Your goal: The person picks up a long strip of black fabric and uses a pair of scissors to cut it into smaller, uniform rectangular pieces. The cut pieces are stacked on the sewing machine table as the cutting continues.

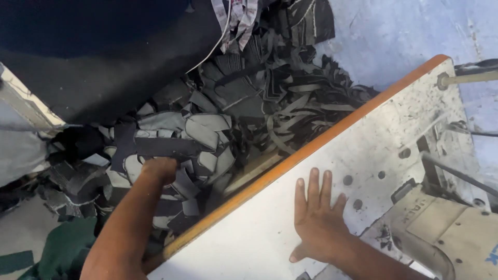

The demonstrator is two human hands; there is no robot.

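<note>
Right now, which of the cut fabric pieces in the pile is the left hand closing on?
The long dark strip lying crosswise atop the pile, directly above the left hand. The pieces around it are mostly grey, shorter and curved. The right hand lies flat on the table.

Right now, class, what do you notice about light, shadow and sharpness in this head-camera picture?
Head view: bright light whitens the table top; the right hand lying flat on it is fairly sharp. Head view: the pile of cut fabric pieces sits in dimmer shade, and the left hand reaching into it looks soft and slightly blurred. Head view: the sewing machine at the edge is smeared.
</note>
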